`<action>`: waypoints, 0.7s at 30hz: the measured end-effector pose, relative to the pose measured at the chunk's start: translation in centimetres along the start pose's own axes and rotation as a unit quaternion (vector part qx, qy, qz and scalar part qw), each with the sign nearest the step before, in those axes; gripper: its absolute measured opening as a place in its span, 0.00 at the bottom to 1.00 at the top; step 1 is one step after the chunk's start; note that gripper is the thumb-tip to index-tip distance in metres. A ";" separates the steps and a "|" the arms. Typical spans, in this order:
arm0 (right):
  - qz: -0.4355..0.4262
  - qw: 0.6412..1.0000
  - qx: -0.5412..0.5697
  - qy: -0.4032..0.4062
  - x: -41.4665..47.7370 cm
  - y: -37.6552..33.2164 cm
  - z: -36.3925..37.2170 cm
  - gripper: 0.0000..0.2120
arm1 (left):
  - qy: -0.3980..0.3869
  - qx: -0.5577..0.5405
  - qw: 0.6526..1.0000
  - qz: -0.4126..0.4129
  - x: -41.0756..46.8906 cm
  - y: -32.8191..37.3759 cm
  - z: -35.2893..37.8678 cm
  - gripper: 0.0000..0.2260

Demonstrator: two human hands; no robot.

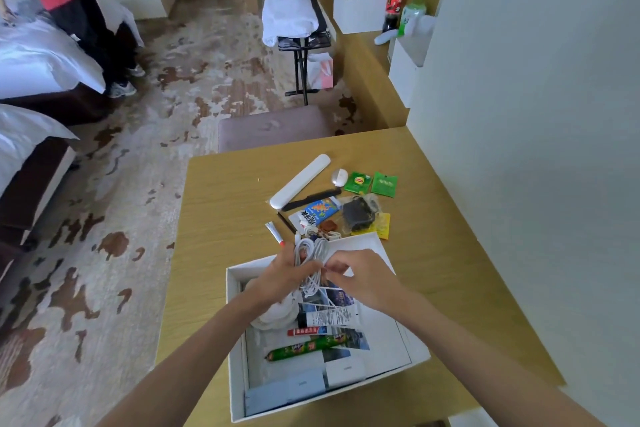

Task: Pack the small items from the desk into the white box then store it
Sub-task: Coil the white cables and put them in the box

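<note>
Both hands are on the coiled white cable, held just above the far end of the white box. Left hand is curled round the bundle. Right hand pinches it from the right.

The box sits open on the near part of the bench. Inside: green sausage stick, red tube, white tube, and photo cards underneath.

Unpacked on the bench, far side of the box:
- long white case
- black comb touching the case
- blue packet
- two green tea sachets
- black item in a clear bag
- yellow sachet
- small white tube at the left

Can't tell what the round white thing under the left wrist is.
</note>
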State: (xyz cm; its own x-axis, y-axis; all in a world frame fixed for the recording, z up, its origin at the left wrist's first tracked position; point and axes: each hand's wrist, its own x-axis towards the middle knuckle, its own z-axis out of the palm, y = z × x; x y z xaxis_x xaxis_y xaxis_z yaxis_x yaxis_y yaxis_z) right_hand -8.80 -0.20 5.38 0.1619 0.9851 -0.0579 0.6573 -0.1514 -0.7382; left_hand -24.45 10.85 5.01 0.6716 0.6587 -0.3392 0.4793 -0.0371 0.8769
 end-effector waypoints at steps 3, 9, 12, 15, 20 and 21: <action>-0.020 1.000 -0.010 0.011 0.1 0.4 0.1 0.04 | -0.025 -0.020 0.999 -0.008 0.1 0.1 0.4 0.19; -0.005 0.999 0.047 -0.011 0.2 1.0 1.4 0.05 | -0.018 0.046 0.998 -0.038 -0.7 -0.5 0.0 0.16; 0.022 0.997 0.070 -0.012 0.3 1.1 2.1 0.06 | 0.023 0.053 0.995 -0.078 -1.2 -1.3 -0.8 0.17; 0.092 0.993 0.075 -0.005 0.7 1.3 2.9 0.09 | 0.034 0.016 0.994 -0.099 -1.8 -2.0 -1.9 0.15; 0.265 0.952 0.154 -0.005 2.7 1.3 5.0 0.06 | 0.064 0.030 0.990 -0.120 -2.5 -2.7 -3.5 0.15; 0.274 0.950 0.151 0.001 3.1 1.2 5.4 0.06 | 0.069 0.025 0.990 -0.121 -2.6 -2.6 -3.7 0.16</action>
State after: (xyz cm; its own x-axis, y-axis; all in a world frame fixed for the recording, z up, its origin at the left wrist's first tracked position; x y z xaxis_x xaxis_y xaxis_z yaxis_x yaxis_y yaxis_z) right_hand -11.50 3.11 0.66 0.4203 0.7645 -0.4887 0.2328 -0.6114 -0.7563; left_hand -29.57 11.99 4.83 0.4524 0.7492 -0.4838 0.6464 0.0983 0.7566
